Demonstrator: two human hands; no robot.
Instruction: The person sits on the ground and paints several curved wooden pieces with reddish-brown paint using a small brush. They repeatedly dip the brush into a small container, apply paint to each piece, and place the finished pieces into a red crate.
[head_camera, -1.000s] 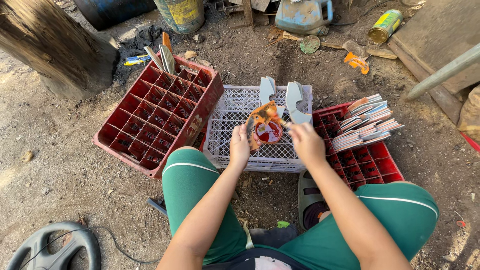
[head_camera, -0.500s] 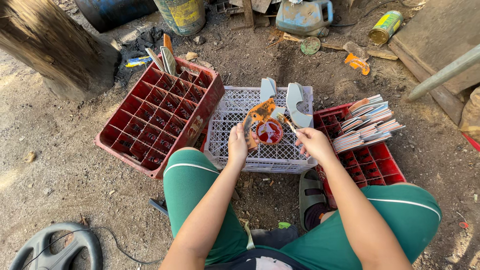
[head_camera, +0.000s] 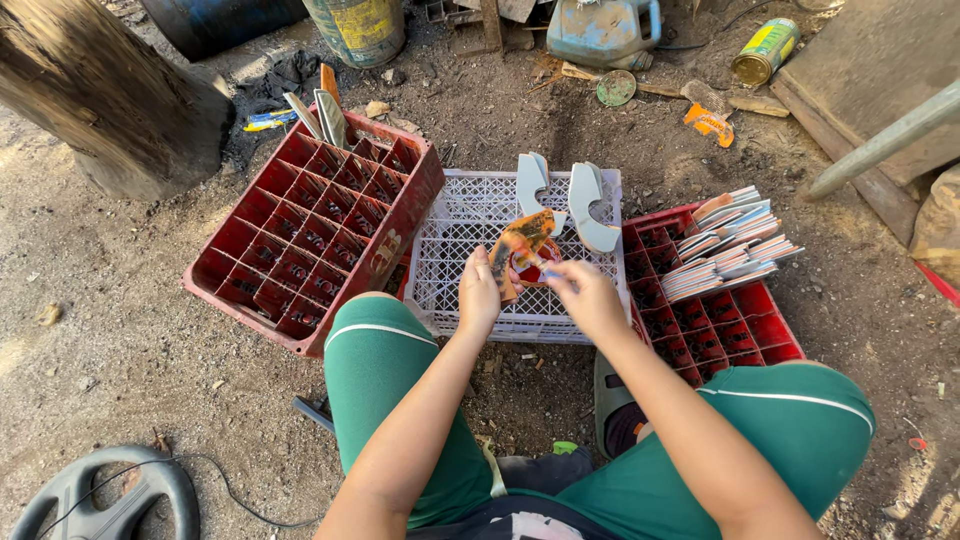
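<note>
My left hand grips an orange, curved flat piece above the white lattice crate. My right hand is closed beside it, pinching a small tool whose tip meets the orange piece; a small red round container shows between the hands. Two white curved pieces stand upright on the white crate just beyond my hands. A stack of similar flat pieces lies on the red crate at the right.
A red divided crate sits tilted at the left with a few flat pieces at its far corner. A log, barrels, a blue jug and a can lie beyond. A grey steering wheel rests at lower left.
My right hand has moved left and down from the white upright piece toward the orange piece. The orange piece has tilted slightly in my left hand.
</note>
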